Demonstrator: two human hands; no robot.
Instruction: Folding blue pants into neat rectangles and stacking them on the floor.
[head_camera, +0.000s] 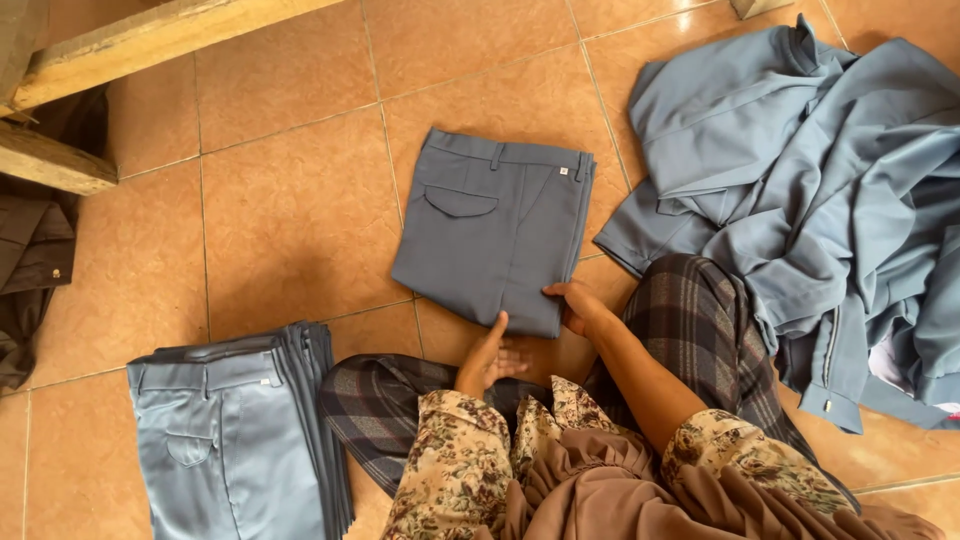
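Folded grey trousers (492, 228) lay flat on floor tiles (290, 200), soft, light, floppy; left hand (487, 357) and right hand (573, 304) open, touching near hem, best lifted under folded edges

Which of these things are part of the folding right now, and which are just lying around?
In hand: folded grey-blue trousers, with the left hand and right hand at their near edge; stack of folded trousers; heap of unfolded grey-blue garments.

Lying about: wooden beams; dark brown cloth; tiled floor.
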